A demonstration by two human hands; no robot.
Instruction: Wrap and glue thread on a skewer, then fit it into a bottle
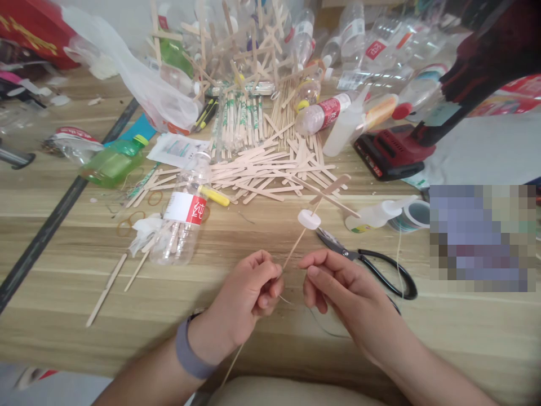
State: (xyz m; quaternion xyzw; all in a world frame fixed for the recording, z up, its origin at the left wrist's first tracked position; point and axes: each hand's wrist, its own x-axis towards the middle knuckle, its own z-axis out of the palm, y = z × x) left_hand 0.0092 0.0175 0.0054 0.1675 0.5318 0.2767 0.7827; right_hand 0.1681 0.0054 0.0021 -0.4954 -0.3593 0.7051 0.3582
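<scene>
My left hand (253, 287) is closed around a thin wooden skewer (295, 248), which slants up to the right and also shows below the wrist. A white bottle cap (309, 219) sits on the skewer's upper part, with crossed wooden sticks (332, 189) at its top. To the right of the skewer is my right hand (333, 282), its thumb and index finger bent close together. A thin string (327, 330) curves beneath it; whether the fingertips hold the string is too small to tell. Black-handled scissors (359, 256) lie behind my right hand.
Loose craft sticks (266, 172) lie beyond my hands. A clear bottle (180, 214) and a yellow marker (214, 195) are at the left. Glue bottles (372, 217), a tape roll (416, 214) and a red-black power tool (393, 149) stand at the right. Many plastic bottles crowd the back.
</scene>
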